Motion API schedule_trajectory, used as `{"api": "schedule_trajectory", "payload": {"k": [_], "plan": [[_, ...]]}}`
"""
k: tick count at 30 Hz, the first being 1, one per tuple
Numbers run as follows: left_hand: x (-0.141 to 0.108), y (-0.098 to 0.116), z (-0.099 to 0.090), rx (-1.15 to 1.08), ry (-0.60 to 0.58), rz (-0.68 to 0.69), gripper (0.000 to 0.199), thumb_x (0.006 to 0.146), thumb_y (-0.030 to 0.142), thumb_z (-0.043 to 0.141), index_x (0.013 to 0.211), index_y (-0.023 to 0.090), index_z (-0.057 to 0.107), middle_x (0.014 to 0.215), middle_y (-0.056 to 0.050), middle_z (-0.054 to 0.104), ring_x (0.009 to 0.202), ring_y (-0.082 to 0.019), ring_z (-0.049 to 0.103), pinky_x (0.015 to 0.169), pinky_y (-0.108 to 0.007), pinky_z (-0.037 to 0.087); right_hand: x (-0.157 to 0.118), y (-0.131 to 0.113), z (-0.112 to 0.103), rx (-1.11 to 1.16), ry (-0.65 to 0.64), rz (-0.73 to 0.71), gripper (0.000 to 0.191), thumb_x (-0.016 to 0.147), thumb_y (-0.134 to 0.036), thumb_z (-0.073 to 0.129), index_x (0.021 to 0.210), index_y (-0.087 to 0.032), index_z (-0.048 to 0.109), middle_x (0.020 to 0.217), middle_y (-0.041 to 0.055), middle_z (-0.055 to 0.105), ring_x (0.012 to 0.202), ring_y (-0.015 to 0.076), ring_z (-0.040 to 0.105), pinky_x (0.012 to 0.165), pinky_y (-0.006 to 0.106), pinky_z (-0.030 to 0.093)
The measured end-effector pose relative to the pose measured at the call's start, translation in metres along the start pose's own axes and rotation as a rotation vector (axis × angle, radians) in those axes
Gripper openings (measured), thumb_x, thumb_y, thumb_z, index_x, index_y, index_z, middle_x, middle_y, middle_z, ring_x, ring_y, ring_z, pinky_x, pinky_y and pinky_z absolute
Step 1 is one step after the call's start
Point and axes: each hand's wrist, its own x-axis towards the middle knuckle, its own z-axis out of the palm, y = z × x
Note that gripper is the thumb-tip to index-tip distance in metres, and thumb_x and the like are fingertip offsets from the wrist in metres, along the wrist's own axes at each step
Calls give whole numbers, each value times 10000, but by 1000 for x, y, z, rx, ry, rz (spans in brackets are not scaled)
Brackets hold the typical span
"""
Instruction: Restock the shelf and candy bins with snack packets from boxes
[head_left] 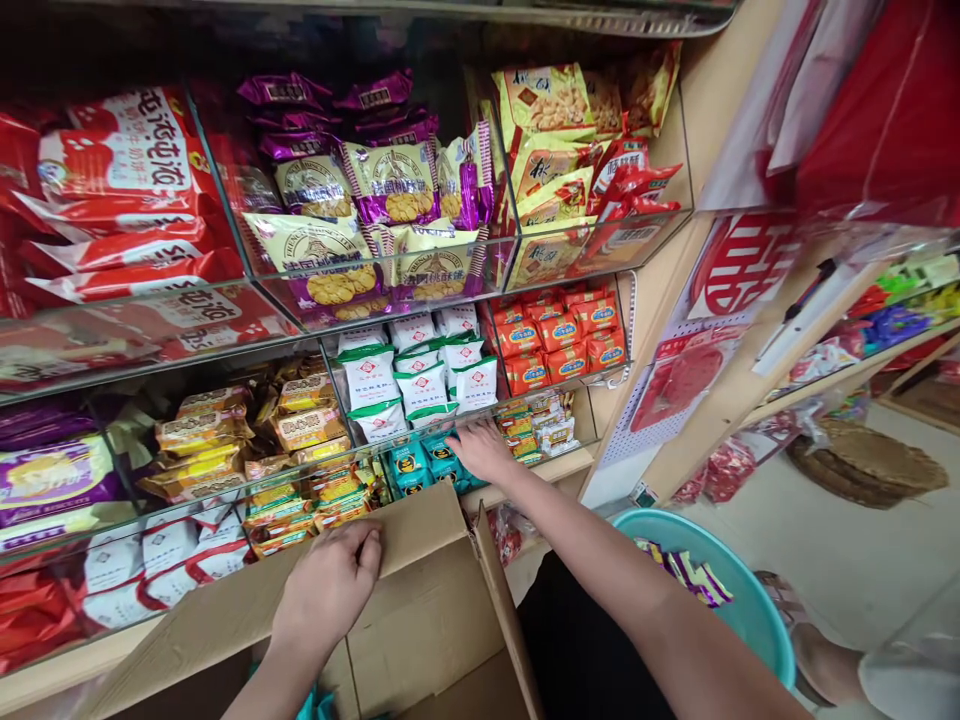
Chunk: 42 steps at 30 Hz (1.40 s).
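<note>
My left hand (334,572) is closed over the top edge of an open cardboard box (427,625), its fingers curled on the flap. Inside the box's lower left, parts of teal packets (319,703) show. My right hand (484,452) reaches into a low shelf compartment, resting at teal packets (411,466) there; its fingertips are partly hidden behind the clear shelf front, and whether they hold a packet cannot be made out. White and green packets (424,385) lie just above that hand, and small orange and yellow packets (521,425) to its right.
Glass-fronted shelves hold red packages (127,240), purple and cream biscuit packs (394,185) and red packets (562,335). A teal tub (776,620) with a few small packets stands on the floor at the right. A woven basket (870,460) lies beyond it.
</note>
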Motion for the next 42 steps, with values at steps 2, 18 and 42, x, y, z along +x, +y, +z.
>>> {"api": "schedule_trajectory", "payload": {"k": [2,18,42], "plan": [[-1,0,0,-6,12,0,369,823,366,277,945,244,603,1055,-17,625,1026,-219,516,806,-316,403,4,-1,1,-31,-28,8,402,865,-409,345,994,-130,604,979,142,628,981,248,518,907,389,292],[-3,1,3,28,33,17,353,826,363,277,936,269,600,1058,11,626,1013,-198,526,780,-290,402,2,4,4,-4,10,-8,473,832,-455,410,1101,-88,538,1064,178,585,1038,271,482,918,387,268],[28,2,0,-19,-64,416,387,823,251,304,1088,155,569,1186,-83,551,1095,-171,479,954,-278,339,-10,-16,4,-52,-20,-40,360,855,-185,354,1204,-203,437,1150,119,475,960,224,493,807,309,395]]}}
